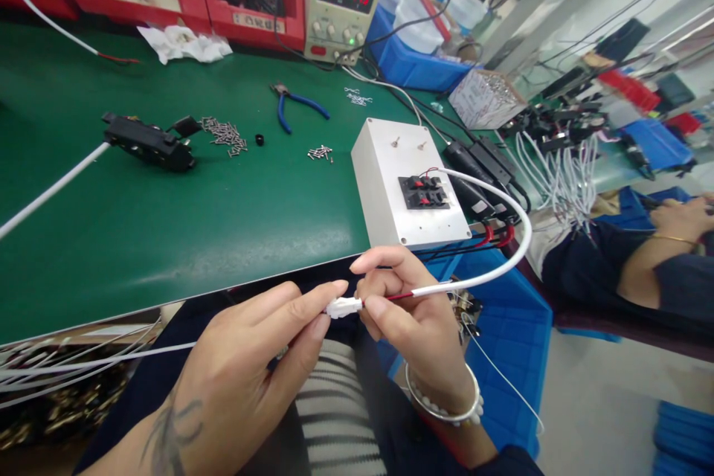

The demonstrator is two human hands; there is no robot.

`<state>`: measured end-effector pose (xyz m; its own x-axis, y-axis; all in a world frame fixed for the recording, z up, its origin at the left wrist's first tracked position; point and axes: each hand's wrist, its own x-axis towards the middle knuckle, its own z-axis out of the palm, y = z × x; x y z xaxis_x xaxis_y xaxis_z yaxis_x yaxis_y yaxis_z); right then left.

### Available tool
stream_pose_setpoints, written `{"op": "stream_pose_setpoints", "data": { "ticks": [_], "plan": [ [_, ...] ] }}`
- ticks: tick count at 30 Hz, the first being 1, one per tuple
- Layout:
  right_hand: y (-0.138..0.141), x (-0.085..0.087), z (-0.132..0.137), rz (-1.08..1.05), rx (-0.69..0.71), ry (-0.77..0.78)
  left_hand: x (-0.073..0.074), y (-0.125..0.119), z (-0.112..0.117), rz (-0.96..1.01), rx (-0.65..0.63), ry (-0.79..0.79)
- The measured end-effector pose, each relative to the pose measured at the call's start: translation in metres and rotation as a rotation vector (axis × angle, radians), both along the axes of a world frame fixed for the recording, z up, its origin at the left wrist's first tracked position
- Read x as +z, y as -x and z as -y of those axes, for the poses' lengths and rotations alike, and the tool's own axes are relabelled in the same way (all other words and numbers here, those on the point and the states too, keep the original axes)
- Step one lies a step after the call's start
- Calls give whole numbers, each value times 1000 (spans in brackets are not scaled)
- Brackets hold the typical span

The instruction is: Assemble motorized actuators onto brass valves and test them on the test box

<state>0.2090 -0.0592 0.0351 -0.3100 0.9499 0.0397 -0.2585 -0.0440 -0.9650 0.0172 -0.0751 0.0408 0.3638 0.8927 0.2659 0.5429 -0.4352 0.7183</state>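
My left hand [256,346] pinches a small white plug connector [343,306] between thumb and index finger, just off the table's front edge. My right hand [410,323] is closed around the thin red wire at the connector's other end, thumb and fingers pressed together. From there a white cable [502,268] arcs up to the black terminal block [425,193] on a white box [384,178] with two small toggle switches. Another white cable [167,349] runs in from the left behind my left hand; its end is hidden.
Blue-handled cutters [306,99], loose screws [223,135] and a black cabled housing [149,145] lie on the green table [239,216]. Behind stand red bins [251,26] and a power supply [340,4]. Below right is a blue crate [521,335]; a co-worker's arm [641,260] shows beyond.
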Motion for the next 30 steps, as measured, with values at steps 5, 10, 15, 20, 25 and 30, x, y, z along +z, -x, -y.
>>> {"op": "stream_pose_setpoints", "data": {
  "ticks": [5, 10, 15, 20, 25, 30],
  "plan": [
    [0, -1, 3, 79, 18, -37, -3, 1, 2, 100, 8, 109],
    [3, 1, 6, 137, 25, -69, 0, 0, 1, 203, 1, 263],
    [5, 3, 6, 182, 54, -101, 4, 0, -1, 236, -17, 295],
    [6, -3, 4, 213, 76, -118, 2, 3, 0, 155, -48, 298],
    [-23, 9, -2, 445, 344, -73, -2, 5, -4, 212, -11, 325],
    [-59, 71, -26, 645, 771, -341, -30, -8, -8, 88, -112, 343]
  ]
}}
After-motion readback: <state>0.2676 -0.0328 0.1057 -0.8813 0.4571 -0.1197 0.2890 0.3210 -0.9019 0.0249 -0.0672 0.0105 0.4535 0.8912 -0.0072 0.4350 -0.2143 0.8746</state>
